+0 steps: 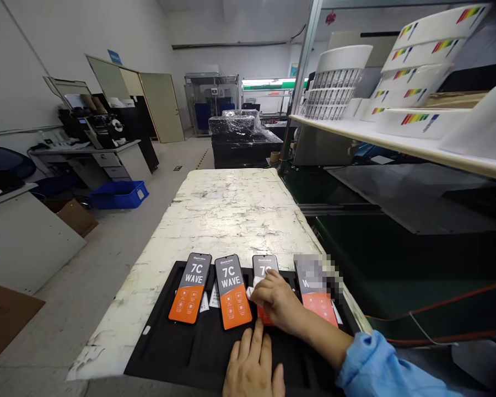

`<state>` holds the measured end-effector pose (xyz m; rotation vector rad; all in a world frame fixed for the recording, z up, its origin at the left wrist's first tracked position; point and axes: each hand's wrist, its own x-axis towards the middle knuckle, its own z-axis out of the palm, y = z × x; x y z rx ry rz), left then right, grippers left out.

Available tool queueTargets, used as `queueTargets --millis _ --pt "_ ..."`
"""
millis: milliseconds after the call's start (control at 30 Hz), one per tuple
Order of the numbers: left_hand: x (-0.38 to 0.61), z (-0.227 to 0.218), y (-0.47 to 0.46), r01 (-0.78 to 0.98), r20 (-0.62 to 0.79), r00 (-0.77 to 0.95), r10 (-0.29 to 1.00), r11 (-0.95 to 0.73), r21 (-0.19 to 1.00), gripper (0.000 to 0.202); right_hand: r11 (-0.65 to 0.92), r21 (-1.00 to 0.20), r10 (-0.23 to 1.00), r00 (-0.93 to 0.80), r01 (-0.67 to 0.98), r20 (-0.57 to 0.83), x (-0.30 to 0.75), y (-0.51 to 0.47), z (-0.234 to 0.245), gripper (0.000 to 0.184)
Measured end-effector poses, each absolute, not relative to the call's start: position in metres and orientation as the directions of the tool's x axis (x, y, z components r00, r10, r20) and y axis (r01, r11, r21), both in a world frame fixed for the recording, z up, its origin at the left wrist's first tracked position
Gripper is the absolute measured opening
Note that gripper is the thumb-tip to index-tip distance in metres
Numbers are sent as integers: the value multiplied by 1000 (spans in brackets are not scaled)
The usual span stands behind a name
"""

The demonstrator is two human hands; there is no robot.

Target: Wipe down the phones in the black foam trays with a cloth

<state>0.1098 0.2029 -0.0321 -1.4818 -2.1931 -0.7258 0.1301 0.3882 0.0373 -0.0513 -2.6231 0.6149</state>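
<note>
My right hand [281, 302], in a blue sleeve, pinches a white cloth [253, 286] over the screen of a phone [264, 262], hiding much of its print. My left hand [250, 366] lies flat, fingers stretched out, on a black foam tray [165, 344], with its fingertips at that phone's lower edge. To the left, two more phones with grey and orange screens, a middle one [233, 292] and a far-left one [190, 289], rest on the tray. Another phone [316, 292], partly pixelated, lies to the right beneath my right forearm. White labels [215, 296] show between the phones.
The tray sits on a worn, pale-topped table [235, 204]. Along the right runs a dark green conveyor surface [392, 275], below a shelf [397, 135] stacked with white label rolls [334, 82]. A blue bin [118, 196] stands on the floor at left. Plastic-wrapped goods [246, 138] stand beyond the table.
</note>
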Motion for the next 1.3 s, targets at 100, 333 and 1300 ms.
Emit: queueTargets --millis 100,333,1300 --pt "108 -33 202 942 583 -333 741 285 176 36 905 -423 230 -875 32 426 101 407 42 26" --pt "105 -29 201 946 566 -320 760 283 156 36 865 -478 387 -809 152 443 84 446 52 23" --pt "103 -13 195 968 471 -247 847 234 89 36 737 -671 425 -829 83 364 268 376 54 15"
